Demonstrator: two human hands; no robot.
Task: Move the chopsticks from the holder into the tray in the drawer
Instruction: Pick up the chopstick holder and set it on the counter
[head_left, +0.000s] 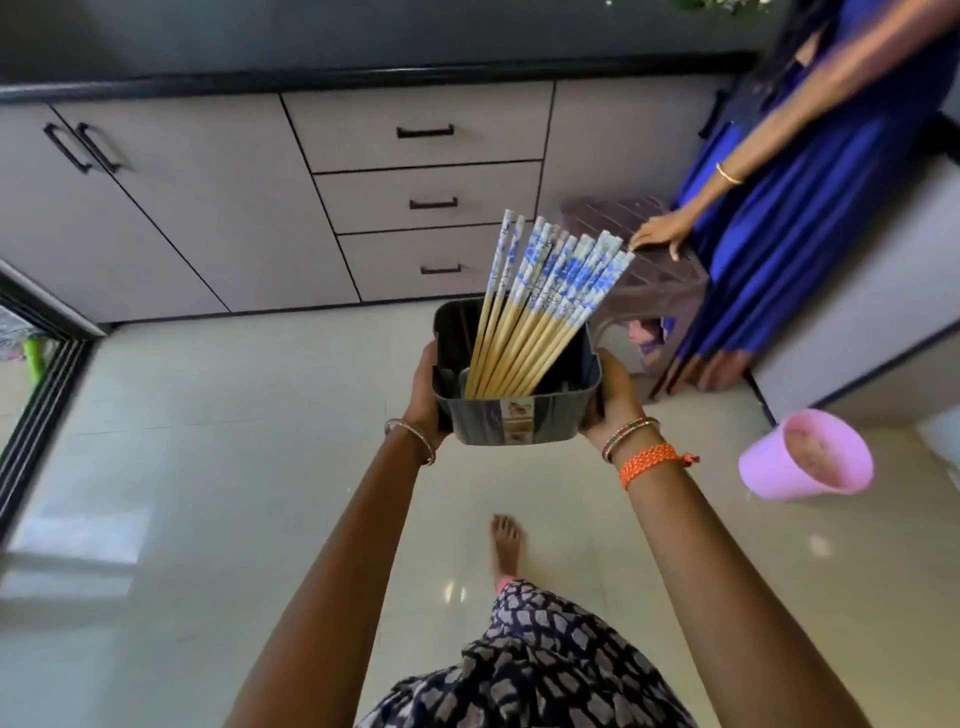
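Note:
I hold a dark grey rectangular holder (511, 423) out in front of me above the floor. My left hand (425, 397) grips its left side and my right hand (613, 400) grips its right side. Several chopsticks (540, 306) with bamboo shafts and blue-and-white patterned tops stand in it, fanned out and leaning to the right. Ahead is a stack of three shut drawers (426, 200) with black handles. No tray is in view.
A second person in a blue dress (789, 208) stands at the right with a hand on a brown plastic stool (649, 270). A pink bucket (808, 454) sits on the glossy tiled floor at right. Cabinet doors (104, 208) are at left. My bare foot (506, 545) is below.

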